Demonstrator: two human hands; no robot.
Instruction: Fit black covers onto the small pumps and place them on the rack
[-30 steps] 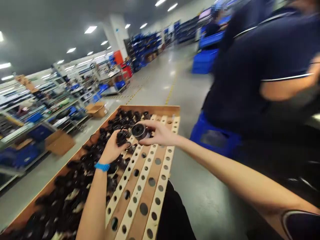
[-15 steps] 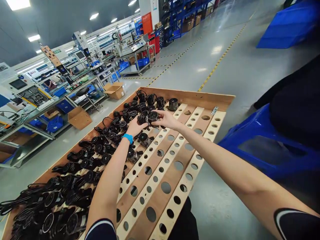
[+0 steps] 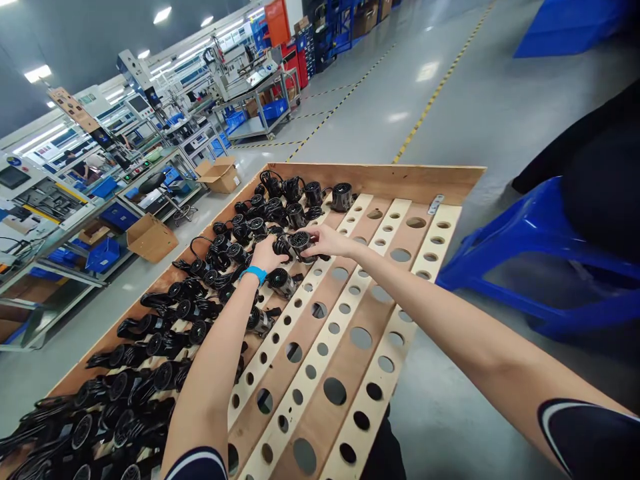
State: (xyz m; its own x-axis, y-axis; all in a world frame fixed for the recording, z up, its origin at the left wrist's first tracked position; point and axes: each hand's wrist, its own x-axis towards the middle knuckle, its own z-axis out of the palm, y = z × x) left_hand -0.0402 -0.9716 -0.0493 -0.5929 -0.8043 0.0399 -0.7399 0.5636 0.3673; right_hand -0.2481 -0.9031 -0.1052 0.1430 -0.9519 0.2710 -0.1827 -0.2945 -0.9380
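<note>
A wooden tray with rows of round holes lies in front of me. Several small black fan-like parts with cords fill its left side. My left hand, with a blue wristband, is closed around one black part near the far middle of the tray. My right hand pinches another black round part right beside it, over the third row of holes. The two hands nearly touch.
The tray's right rows of holes hold nothing. A blue plastic stool and a dark-clothed person stand at the right. Cardboard boxes, workbenches and blue bins lie across the grey floor at left.
The view has swung down and left, away from the dark-clothed person. Both hands stay together over the far middle of the tray and have lowered their black parts toward the holes.
</note>
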